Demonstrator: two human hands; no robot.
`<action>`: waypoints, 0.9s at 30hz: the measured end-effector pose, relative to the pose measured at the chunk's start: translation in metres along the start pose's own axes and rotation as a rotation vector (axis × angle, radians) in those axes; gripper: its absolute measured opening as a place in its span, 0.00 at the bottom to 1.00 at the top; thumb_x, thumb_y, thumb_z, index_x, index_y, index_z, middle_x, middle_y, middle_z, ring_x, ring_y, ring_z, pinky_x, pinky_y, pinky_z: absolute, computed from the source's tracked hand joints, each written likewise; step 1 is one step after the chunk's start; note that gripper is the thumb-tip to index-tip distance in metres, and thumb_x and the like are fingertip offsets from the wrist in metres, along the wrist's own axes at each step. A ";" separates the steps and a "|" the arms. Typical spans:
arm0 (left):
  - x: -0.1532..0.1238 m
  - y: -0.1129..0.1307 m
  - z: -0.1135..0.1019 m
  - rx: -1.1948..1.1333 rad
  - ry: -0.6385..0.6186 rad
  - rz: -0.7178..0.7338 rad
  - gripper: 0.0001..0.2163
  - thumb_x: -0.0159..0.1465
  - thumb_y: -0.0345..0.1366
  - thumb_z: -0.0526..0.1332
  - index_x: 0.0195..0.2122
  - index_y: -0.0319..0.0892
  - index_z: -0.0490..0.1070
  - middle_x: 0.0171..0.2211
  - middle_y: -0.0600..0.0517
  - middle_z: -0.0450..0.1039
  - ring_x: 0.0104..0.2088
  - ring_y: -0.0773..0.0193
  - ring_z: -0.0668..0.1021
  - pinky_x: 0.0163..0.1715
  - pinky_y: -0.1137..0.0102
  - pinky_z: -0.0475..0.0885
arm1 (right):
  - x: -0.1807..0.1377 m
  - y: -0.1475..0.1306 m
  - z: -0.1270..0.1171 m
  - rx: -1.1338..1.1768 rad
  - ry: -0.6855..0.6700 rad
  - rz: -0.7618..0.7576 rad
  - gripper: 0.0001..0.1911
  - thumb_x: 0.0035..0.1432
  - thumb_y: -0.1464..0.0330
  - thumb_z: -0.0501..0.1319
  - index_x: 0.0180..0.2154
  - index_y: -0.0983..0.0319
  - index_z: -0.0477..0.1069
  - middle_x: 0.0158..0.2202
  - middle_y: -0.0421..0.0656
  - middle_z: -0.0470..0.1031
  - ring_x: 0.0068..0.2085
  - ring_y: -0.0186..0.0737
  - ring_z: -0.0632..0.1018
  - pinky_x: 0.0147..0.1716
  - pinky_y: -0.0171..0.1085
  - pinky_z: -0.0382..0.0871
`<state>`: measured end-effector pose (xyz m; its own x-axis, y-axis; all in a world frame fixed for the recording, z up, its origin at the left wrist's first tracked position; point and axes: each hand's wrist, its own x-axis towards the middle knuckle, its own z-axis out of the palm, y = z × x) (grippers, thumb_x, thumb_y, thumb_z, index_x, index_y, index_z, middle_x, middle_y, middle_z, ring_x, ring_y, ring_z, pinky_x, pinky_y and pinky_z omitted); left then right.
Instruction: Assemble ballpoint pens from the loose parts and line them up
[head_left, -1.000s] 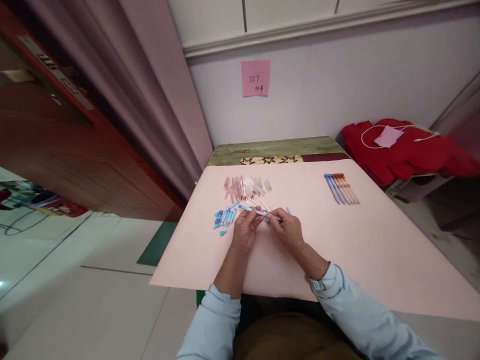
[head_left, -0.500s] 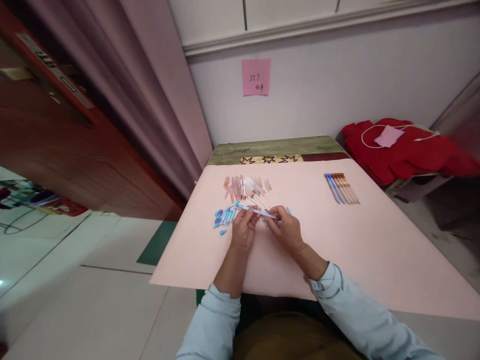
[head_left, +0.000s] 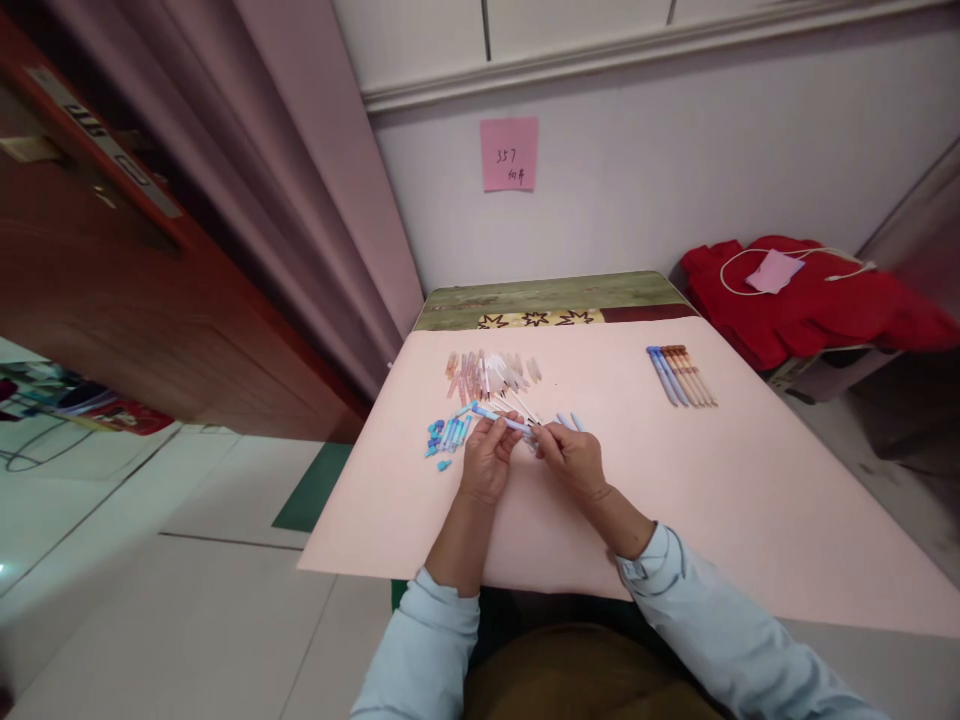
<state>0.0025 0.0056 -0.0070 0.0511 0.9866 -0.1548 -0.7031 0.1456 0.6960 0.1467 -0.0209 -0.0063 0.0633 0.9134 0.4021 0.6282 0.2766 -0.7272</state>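
My left hand (head_left: 489, 462) is closed in a pinch around a light-blue pen (head_left: 513, 425) with a darker blue top, tilted down to the right. At the pen's lower right end, my right hand (head_left: 571, 455) is closed too, its thumb and fingertips meeting on it; the very tip is hidden by those fingers. Just beyond the right hand lie two light-blue barrel pieces (head_left: 570, 421). Left of the left hand rests a group of clear-and-blue pen parts (head_left: 454, 433) with small blue caps (head_left: 435, 440). White refills (head_left: 526, 404) lie behind the hands.
Several brownish, see-through barrel pieces (head_left: 469, 376) are heaped farther back. A row of blue and brown pens (head_left: 681, 377) lies at the right of the pink-covered table (head_left: 660, 500). Red cloth (head_left: 810, 300) with a white cable covers a seat on the right. A wooden door (head_left: 150, 300) stands left.
My right hand's fingertips have shifted left along the pen, and less of its lower end shows. Two light-blue pieces beyond that hand are now more exposed. My left hand stays nearly in place.
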 end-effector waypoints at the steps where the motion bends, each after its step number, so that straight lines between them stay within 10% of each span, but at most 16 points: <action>1: 0.000 0.000 0.000 -0.005 0.013 0.021 0.07 0.56 0.30 0.68 0.36 0.37 0.74 0.38 0.48 0.78 0.39 0.67 0.80 0.37 0.76 0.76 | 0.000 -0.001 0.000 0.008 0.001 0.000 0.19 0.64 0.53 0.52 0.33 0.57 0.75 0.23 0.36 0.76 0.24 0.32 0.76 0.27 0.30 0.63; 5: 0.002 -0.001 0.000 -0.027 0.081 0.055 0.06 0.56 0.30 0.68 0.34 0.37 0.74 0.37 0.49 0.77 0.38 0.67 0.80 0.38 0.75 0.75 | 0.001 -0.003 0.001 0.024 0.027 0.000 0.18 0.58 0.55 0.60 0.45 0.59 0.71 0.26 0.38 0.77 0.27 0.35 0.76 0.29 0.32 0.66; 27: -0.002 0.001 0.002 -0.008 -0.013 0.015 0.08 0.56 0.32 0.68 0.36 0.37 0.74 0.36 0.50 0.78 0.37 0.67 0.79 0.40 0.71 0.75 | 0.000 0.000 -0.002 -0.036 -0.022 0.002 0.21 0.66 0.55 0.49 0.27 0.58 0.71 0.21 0.36 0.75 0.23 0.32 0.74 0.26 0.30 0.60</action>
<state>0.0028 0.0042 -0.0050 0.0501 0.9895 -0.1353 -0.7098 0.1305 0.6922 0.1480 -0.0218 -0.0051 0.0480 0.9202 0.3884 0.6554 0.2644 -0.7075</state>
